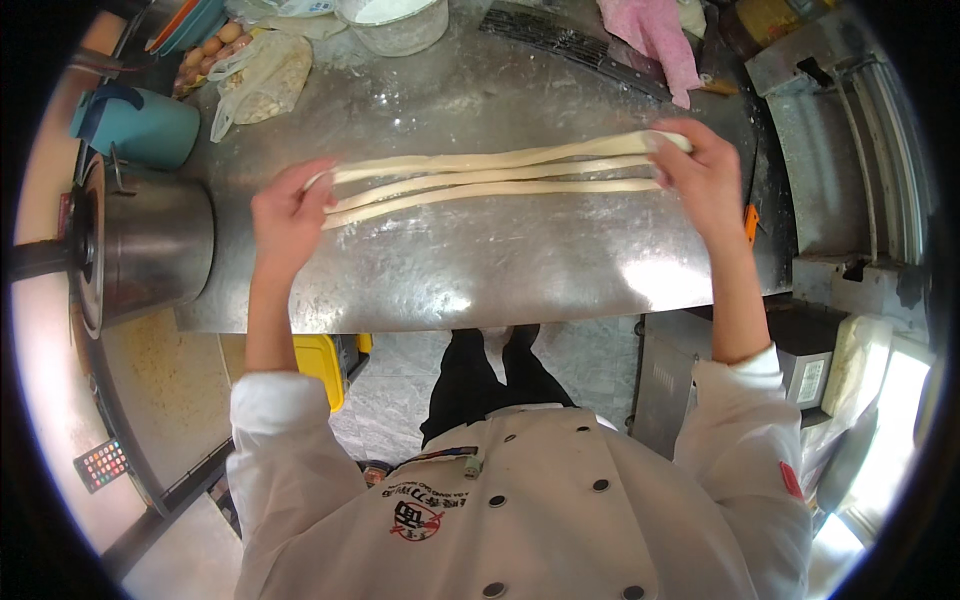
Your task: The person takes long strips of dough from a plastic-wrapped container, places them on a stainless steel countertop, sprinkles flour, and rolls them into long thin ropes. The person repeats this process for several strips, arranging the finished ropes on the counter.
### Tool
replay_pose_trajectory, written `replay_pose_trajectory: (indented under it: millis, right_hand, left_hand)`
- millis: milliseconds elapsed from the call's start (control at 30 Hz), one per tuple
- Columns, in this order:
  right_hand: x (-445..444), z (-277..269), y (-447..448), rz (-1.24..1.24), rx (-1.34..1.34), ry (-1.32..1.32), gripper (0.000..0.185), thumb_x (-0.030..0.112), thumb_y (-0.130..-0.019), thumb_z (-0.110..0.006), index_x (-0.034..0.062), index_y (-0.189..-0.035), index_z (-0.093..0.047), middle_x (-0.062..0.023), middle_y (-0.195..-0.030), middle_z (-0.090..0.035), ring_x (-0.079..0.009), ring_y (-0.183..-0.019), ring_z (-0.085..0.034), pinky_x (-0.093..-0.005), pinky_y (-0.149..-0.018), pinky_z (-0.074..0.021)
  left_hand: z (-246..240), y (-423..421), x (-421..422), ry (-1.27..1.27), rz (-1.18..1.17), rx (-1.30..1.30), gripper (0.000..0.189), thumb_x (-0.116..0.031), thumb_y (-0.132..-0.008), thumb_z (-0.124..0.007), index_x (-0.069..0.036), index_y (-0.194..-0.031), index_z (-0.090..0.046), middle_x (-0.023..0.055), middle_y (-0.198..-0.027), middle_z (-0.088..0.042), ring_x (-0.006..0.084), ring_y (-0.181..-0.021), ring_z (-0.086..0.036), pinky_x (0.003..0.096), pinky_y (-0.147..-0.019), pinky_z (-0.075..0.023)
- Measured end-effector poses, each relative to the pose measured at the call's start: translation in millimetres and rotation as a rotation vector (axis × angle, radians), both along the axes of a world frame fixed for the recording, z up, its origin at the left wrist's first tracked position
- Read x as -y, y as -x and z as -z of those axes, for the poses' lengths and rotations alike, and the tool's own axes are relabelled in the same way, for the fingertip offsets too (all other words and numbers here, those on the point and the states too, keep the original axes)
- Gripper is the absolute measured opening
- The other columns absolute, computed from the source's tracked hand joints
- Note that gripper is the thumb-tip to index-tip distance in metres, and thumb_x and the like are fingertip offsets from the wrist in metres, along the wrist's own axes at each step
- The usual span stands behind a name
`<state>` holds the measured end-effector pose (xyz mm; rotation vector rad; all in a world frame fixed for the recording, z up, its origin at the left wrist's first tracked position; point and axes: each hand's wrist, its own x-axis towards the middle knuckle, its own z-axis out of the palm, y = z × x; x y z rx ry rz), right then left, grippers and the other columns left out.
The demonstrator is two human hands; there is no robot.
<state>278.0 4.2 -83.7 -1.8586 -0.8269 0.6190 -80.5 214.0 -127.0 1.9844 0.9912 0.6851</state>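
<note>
Several long strands of pale dough (487,161) stretch side by side between my two hands, over a floury stainless steel table (465,262). My left hand (292,206) grips their left ends, fingers curled around the dough. At the other side, my right hand (694,165) pinches the right ends, and a short bit of dough shows past the thumb. The strands run nearly level, the left ends a little closer to me. Both hands are slightly blurred. Whether the strands touch the tabletop in the middle, I cannot tell.
A large steel pot (154,247) and a teal pitcher (142,127) stand at left. Behind are eggs (214,51), a plastic bag (262,79), a bowl of white powder (397,30), a black slatted strip (555,37) and a pink cloth (652,37). An orange-handled tool (751,223) lies at right.
</note>
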Motion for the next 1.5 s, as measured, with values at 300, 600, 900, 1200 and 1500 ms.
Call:
replay_pose_trajectory:
  millis: [300,600,900,1200,1500]
  right_hand:
    - [70,80,-7,-0.064,0.247,0.234,0.025,0.023,-0.084,-0.069,0.0015,-0.071,-0.063,-0.0042,-0.059,-0.058,-0.0131,-0.051,-0.054,-0.0307,-0.047,-0.0427]
    - [11,112,33,-0.469,1.107,0.090,0.065,0.034,-0.082,-0.065,0.0060,-0.136,-0.044,-0.0168,-0.143,-0.039,-0.0360,-0.133,-0.035,-0.0486,-0.108,-0.0298]
    - [87,76,74,-0.945,0.831,0.442,0.068,0.044,-0.087,-0.054,0.0085,-0.142,-0.036,-0.0141,-0.149,-0.031,-0.0360,-0.138,-0.026,-0.0545,-0.113,-0.0170]
    - [76,71,61,-0.728,0.910,0.503,0.071,0.044,-0.086,-0.057,0.0060,-0.142,-0.035,-0.0151,-0.149,-0.030,-0.0369,-0.140,-0.023,-0.0548,-0.114,-0.0124]
    - [51,125,1,-0.394,1.096,0.400,0.070,0.040,-0.086,-0.057,0.0043,-0.142,-0.035,-0.0167,-0.149,-0.031,-0.0376,-0.140,-0.023,-0.0554,-0.114,-0.0122]
  left_hand:
    - [60,63,48,0.093,-0.224,-0.190,0.022,-0.022,-0.093,-0.056,-0.002,-0.094,-0.065,0.0088,-0.074,-0.066,0.0170,-0.056,-0.060,0.0285,-0.047,-0.0449]
    - [75,-100,107,-0.632,0.453,-0.365,0.070,-0.034,-0.080,-0.063,0.000,-0.137,-0.039,0.0163,-0.143,-0.037,0.0353,-0.135,-0.030,0.0453,-0.113,-0.0223]
    - [17,-73,143,-0.396,0.657,-0.539,0.070,-0.037,-0.084,-0.061,-0.001,-0.139,-0.038,0.0193,-0.146,-0.033,0.0377,-0.136,-0.029,0.0522,-0.112,-0.0205]
    - [47,-46,142,-0.382,0.567,-0.607,0.075,-0.036,-0.081,-0.065,0.002,-0.139,-0.036,0.0212,-0.146,-0.033,0.0390,-0.136,-0.029,0.0486,-0.112,-0.0224]
    - [81,-49,70,-0.673,0.301,-0.579,0.077,-0.045,-0.086,-0.055,0.002,-0.142,-0.030,0.0233,-0.149,-0.027,0.0416,-0.138,-0.024,0.0495,-0.114,-0.0178]
